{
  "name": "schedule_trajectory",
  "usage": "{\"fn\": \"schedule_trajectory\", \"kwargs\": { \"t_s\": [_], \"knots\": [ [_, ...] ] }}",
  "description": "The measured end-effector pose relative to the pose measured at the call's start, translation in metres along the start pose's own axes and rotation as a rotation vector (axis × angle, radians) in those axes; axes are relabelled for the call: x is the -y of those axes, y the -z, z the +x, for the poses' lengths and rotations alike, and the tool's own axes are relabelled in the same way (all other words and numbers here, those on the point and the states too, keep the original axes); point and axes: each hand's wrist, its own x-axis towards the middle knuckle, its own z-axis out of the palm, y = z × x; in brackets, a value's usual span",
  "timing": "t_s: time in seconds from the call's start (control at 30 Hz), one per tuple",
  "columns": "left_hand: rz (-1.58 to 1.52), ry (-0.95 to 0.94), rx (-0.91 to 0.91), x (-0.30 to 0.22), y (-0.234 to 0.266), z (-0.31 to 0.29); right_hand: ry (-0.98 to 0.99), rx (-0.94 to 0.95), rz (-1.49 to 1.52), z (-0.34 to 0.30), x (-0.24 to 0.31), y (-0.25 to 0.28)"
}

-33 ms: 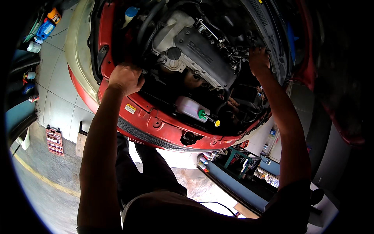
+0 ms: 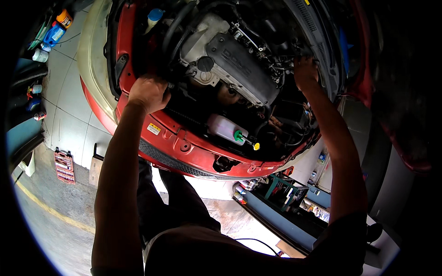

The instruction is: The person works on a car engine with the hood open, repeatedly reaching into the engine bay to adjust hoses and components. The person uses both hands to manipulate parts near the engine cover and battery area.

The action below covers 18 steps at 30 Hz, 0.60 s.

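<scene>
I stand over the front of a red car with its engine bay exposed. My left hand (image 2: pixel 149 94) is closed in a fist at the inner edge of the red front panel (image 2: pixel 179 138). Whatever its fingers grip is hidden in shadow beside a small dark part. Across the bay, my right hand (image 2: pixel 306 73) reaches down among dark hoses and wires near the black cowl (image 2: pixel 317 43). Its fingers are bent and dim, and their grip is hidden. Between the hands lies the engine, with a dark cover (image 2: pixel 241 66) and a round black cap (image 2: pixel 205 63).
A pale bottle (image 2: pixel 225 127) with a green cap sits by the front panel, near a yellow pull ring (image 2: pixel 256 146). A blue cap (image 2: pixel 156 13) stands at the far left. On the floor are a red socket set (image 2: pixel 64 166) and several bottles, including a blue jug (image 2: pixel 54 33).
</scene>
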Motion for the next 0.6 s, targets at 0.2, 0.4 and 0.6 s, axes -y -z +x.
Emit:
{"fn": "schedule_trajectory", "kwargs": {
  "t_s": [0.2,0.4,0.6],
  "knots": [
    [-0.002,0.004,-0.006,-0.004,0.006,-0.001,0.002,-0.049,0.107,0.013,0.008,-0.023],
    [0.001,-0.013,-0.041,-0.001,-0.001,0.000,0.009,-0.051,0.125,0.020,0.014,-0.028],
    [0.001,-0.022,-0.045,0.000,0.000,-0.001,0.022,-0.121,0.127,0.020,0.019,-0.026]
  ]
}}
